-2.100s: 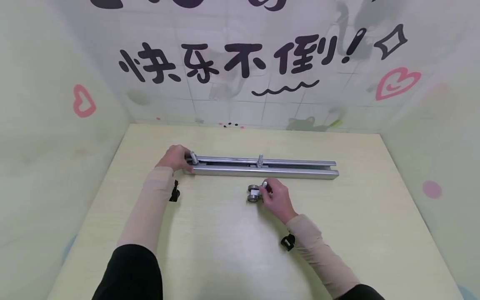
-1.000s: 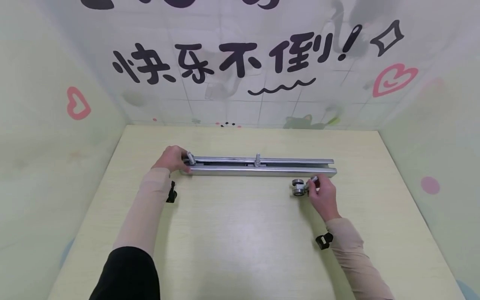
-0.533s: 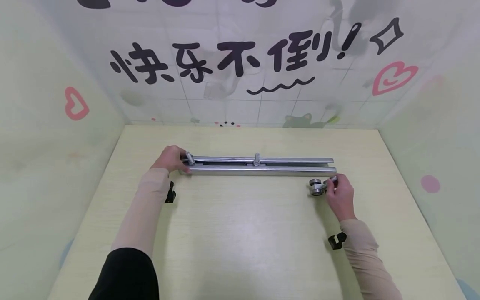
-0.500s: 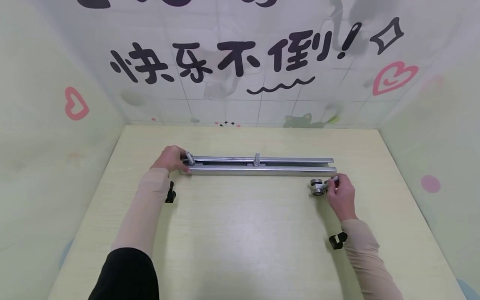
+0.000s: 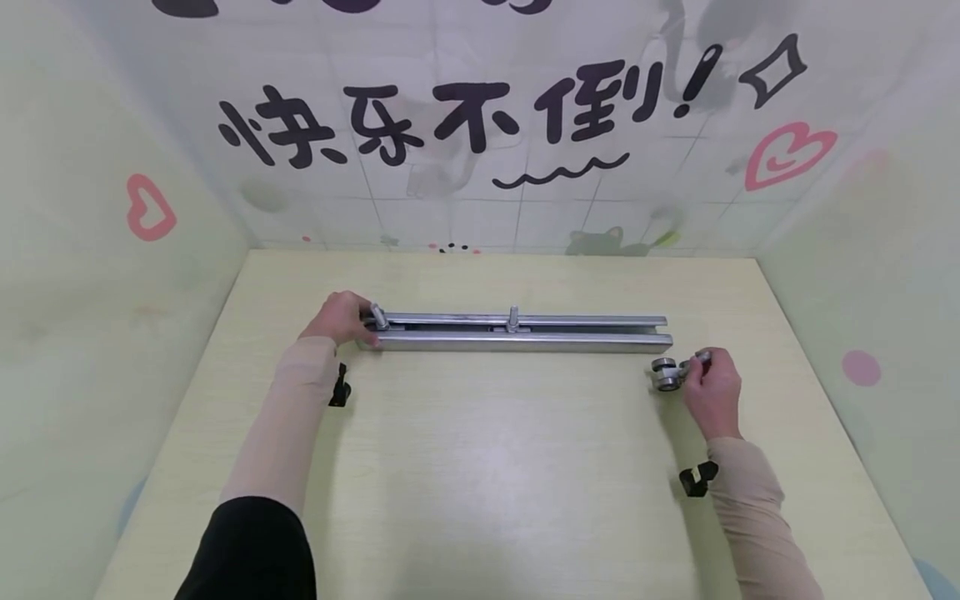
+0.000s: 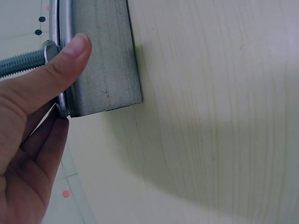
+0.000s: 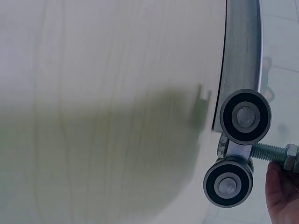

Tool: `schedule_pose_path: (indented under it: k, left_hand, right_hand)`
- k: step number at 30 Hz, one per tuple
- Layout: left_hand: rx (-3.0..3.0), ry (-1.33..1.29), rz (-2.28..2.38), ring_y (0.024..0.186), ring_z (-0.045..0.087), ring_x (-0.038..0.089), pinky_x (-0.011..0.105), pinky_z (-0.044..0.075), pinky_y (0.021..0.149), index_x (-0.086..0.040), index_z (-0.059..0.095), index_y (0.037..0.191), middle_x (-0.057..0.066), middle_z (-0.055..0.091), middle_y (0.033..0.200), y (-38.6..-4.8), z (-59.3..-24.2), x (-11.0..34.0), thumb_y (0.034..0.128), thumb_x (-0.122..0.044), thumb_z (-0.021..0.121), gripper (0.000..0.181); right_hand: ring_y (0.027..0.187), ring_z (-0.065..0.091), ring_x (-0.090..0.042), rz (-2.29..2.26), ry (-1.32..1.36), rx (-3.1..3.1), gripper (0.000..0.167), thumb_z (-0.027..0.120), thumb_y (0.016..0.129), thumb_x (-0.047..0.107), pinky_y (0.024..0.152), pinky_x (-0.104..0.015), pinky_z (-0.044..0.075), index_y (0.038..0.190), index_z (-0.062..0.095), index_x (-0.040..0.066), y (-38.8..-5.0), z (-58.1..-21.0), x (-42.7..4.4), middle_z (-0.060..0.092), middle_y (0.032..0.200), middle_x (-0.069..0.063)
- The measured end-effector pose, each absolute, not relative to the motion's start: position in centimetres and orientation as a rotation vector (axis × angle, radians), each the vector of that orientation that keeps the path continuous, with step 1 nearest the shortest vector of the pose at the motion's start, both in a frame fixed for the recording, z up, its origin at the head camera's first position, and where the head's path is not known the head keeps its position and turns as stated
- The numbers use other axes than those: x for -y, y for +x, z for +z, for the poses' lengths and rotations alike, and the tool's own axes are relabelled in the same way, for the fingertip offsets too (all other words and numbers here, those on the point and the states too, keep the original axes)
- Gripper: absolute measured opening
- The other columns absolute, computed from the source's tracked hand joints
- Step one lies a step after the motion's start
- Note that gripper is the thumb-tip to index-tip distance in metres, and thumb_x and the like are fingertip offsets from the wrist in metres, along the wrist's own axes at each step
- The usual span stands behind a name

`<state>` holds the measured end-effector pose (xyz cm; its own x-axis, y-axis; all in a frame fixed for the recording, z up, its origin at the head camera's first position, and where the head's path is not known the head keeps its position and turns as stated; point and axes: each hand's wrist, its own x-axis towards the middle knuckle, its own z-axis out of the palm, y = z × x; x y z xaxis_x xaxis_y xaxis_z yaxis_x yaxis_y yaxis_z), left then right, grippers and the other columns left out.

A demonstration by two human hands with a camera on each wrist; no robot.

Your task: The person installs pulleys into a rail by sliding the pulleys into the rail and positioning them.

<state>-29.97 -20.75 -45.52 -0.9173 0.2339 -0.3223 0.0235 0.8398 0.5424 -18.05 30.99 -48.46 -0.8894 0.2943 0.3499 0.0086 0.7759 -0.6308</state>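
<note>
A grey metal channel rail (image 5: 562, 343) with an open slot along its top lies crosswise on the table. My left hand (image 5: 337, 320) grips its left end, the thumb (image 6: 67, 63) against the near face beside a threaded bolt (image 6: 21, 64). That bolt leans up out of the slot; a second bolt (image 5: 513, 318) stands upright near the rail's middle. My right hand (image 5: 716, 393) pinches the bolt of a roller trolley (image 5: 666, 375), just off the rail's right end. In the right wrist view the trolley's wheels (image 7: 245, 116) overlap the rail end, and most of the hand is out of frame.
The pale wooden table (image 5: 480, 483) is walled by printed sheets at the back (image 5: 450, 183) and both sides. Each forearm wears a black wrist camera, the right one (image 5: 697, 479) near the cuff.
My right hand has carried the roller trolley rightward along the near side of the rail, from in front of its middle to beyond its right end. The left hand keeps its grip.
</note>
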Motion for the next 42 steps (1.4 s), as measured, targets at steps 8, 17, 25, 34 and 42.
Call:
schedule_pose_path:
  k: [8,17,25,34,42]
  left_hand:
    - [-2.633,0.177,0.772,0.079,0.052,0.023,0.036,0.045,0.075,0.001,0.065,0.100,0.019,0.064,0.099,-29.9,-45.5,20.8,0.0618,-0.011,0.081,0.044]
    - [-2.625,0.172,0.774,0.083,0.054,0.025,0.041,0.046,0.080,0.001,0.066,0.101,0.021,0.063,0.105,-29.7,-45.3,20.9,0.0635,-0.011,0.081,0.042]
    - [-2.621,0.153,0.780,0.086,0.055,0.025,0.043,0.046,0.084,0.000,0.066,0.100,0.021,0.063,0.105,-29.6,-45.1,21.0,0.0644,-0.009,0.080,0.039]
    - [-2.613,0.151,0.778,0.085,0.055,0.025,0.043,0.046,0.084,0.000,0.065,0.100,0.022,0.062,0.106,-29.8,-45.2,20.8,0.0631,-0.009,0.080,0.041]
    - [-2.601,0.144,0.776,0.084,0.054,0.025,0.041,0.046,0.082,-0.001,0.066,0.098,0.020,0.063,0.103,-29.6,-44.7,20.2,0.0634,-0.009,0.080,0.038]
  right_hand:
    - [0.076,0.050,-0.036,0.899,-0.311,2.558,0.014,0.043,0.087,-0.003,0.064,-0.040,0.040,0.095,0.046,-0.014,-18.7,-48.2,-32.5,0.050,0.084,-0.025]
    - [0.077,0.049,-0.039,0.863,-0.297,2.545,0.015,0.042,0.088,-0.001,0.065,-0.044,0.040,0.094,0.046,-0.014,-19.6,-48.1,-33.5,0.049,0.085,-0.026]
    - [0.079,0.050,-0.040,0.862,-0.271,2.556,0.015,0.042,0.089,-0.001,0.067,-0.046,0.043,0.095,0.047,-0.014,-21.2,-47.7,-33.6,0.051,0.086,-0.027]
    - [0.079,0.051,-0.041,0.836,-0.208,2.557,0.015,0.044,0.088,-0.002,0.068,-0.049,0.045,0.095,0.047,-0.015,-22.7,-47.6,-34.0,0.051,0.087,-0.029]
    - [0.080,0.052,-0.042,0.838,-0.200,2.588,0.015,0.045,0.088,-0.003,0.070,-0.050,0.046,0.097,0.047,-0.015,-23.5,-47.5,-34.1,0.052,0.089,-0.030]
